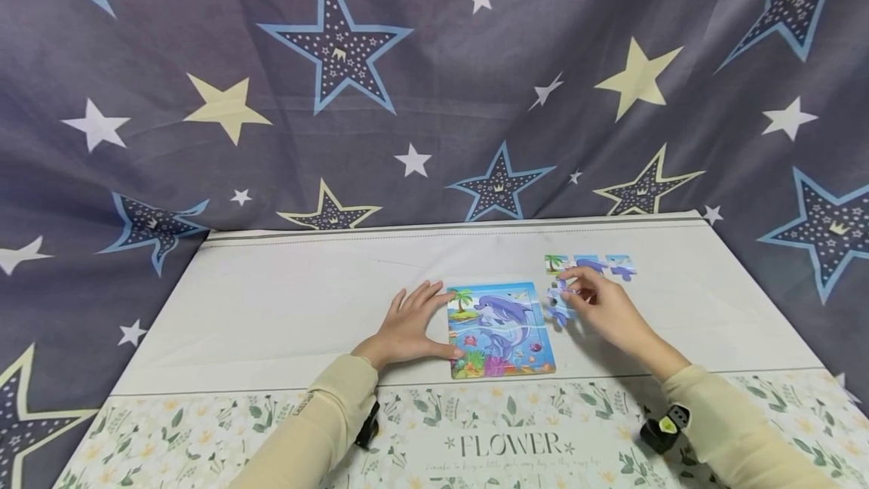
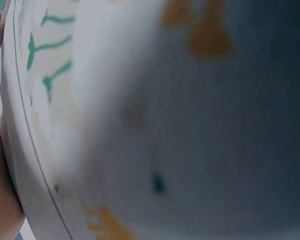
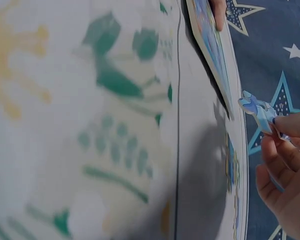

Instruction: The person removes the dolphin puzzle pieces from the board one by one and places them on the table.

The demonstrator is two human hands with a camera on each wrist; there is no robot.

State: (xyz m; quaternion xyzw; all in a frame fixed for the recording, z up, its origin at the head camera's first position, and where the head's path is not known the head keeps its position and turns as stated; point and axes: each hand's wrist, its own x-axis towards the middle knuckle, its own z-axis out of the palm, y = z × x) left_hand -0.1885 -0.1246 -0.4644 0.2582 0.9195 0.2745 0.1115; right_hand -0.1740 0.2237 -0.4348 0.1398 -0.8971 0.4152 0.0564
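A square dolphin puzzle board [image 1: 502, 330] lies flat on the table, printed with dolphins, a palm tree and coral. My left hand [image 1: 414, 327] spreads its fingers along the board's left side, with the thumb at the lower left corner and a fingertip near the upper left one. Between thumb and forefinger my right hand [image 1: 600, 308] pinches a blue puzzle piece [image 3: 262, 116], just off the board's right edge. That piece is raised above the table in the right wrist view. In the left wrist view only parts of the left hand show at the left border.
Behind the right hand several loose puzzle pieces [image 1: 621, 265] lie in a row, partly covered by its fingers. The table [image 1: 305, 285] has a white cloth with a flowered front band reading "FLOWER". A star-patterned curtain [image 1: 434, 96] hangs behind and at both sides.
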